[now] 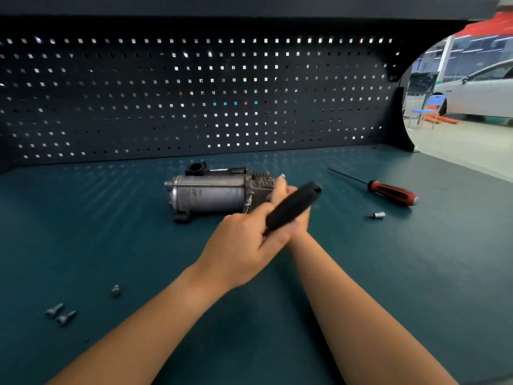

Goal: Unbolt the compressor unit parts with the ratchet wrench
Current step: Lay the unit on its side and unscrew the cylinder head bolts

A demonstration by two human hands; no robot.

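Observation:
The grey compressor unit (pixel 208 193) lies on its side on the green bench mat, its finned head to the right. My left hand (pixel 244 243) grips the lower end of the ratchet wrench's black handle (pixel 293 207), which is blurred and slants up to the right. The wrench's metal shaft (pixel 248 202) reaches the compressor's front near the head. My right hand (pixel 280 190) lies behind the handle against the finned end, one finger stretched up along it; the rest of the hand is hidden.
Three loose bolts (pixel 66 318) lie at the front left of the mat (pixel 111 232). A red and black screwdriver (pixel 391 191) and a small socket bit (pixel 375 215) lie to the right. A dark pegboard (pixel 194 93) closes off the back.

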